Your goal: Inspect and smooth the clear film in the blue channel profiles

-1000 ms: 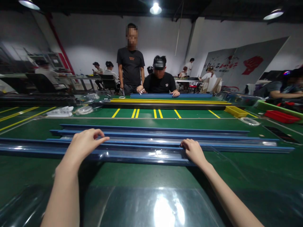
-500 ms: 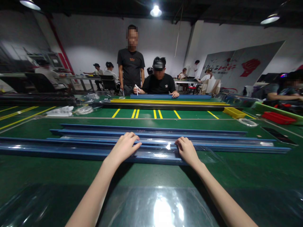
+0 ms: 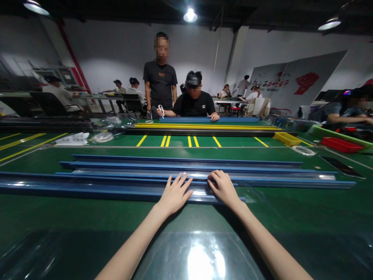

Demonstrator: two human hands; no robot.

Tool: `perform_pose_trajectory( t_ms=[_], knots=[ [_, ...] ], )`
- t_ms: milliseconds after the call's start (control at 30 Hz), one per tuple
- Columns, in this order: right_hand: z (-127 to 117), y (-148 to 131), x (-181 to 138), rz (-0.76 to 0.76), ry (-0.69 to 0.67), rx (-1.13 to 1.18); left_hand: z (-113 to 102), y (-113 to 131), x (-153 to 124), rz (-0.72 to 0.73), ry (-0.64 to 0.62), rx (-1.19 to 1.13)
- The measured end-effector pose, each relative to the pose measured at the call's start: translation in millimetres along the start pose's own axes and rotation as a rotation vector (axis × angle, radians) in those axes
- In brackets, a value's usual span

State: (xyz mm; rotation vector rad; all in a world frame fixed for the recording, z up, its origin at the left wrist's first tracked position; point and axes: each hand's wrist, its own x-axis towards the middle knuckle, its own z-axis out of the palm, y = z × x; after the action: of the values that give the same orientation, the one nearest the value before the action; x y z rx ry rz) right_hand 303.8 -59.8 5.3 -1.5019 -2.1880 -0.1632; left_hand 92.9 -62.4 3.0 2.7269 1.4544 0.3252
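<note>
Several long blue rails [image 3: 87, 182] lie side by side across the green table [image 3: 58, 214] in front of me. My left hand [image 3: 175, 194] lies flat and open on the nearest rail, fingers spread. Close to its right, my right hand [image 3: 223, 186] rests on the same rail with its fingers curled over the rail's top. A clear plastic film [image 3: 262, 192] covers the rail beside my right hand. I cannot make out whether the right fingers pinch the film.
A glossy clear sheet [image 3: 201, 256] lies near the table's front edge. Across the table a seated person [image 3: 194, 102] works on blue and yellow rails [image 3: 210, 125], with another person [image 3: 160, 77] standing alongside. Yellow [image 3: 288, 138] and red [image 3: 340, 144] trays sit far right.
My left hand slid rightward along the rail, from far left to right beside my right hand, and its fingers spread flat. My right hand shifted slightly left.
</note>
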Motion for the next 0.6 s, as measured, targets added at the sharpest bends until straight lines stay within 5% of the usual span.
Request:
perform_pose_trajectory(
  t_ms=[200, 600],
  knots=[
    [-12.1, -1.8, -9.5, -0.022, 0.052, 0.008, -10.5, -9.7, -1.5, -0.042, -0.115, -0.067],
    [-27.6, 31.6, -33.4, 0.110, -0.068, 0.005, -33.6, -46.5, -8.2, -0.159, -0.374, -0.130]
  ],
)
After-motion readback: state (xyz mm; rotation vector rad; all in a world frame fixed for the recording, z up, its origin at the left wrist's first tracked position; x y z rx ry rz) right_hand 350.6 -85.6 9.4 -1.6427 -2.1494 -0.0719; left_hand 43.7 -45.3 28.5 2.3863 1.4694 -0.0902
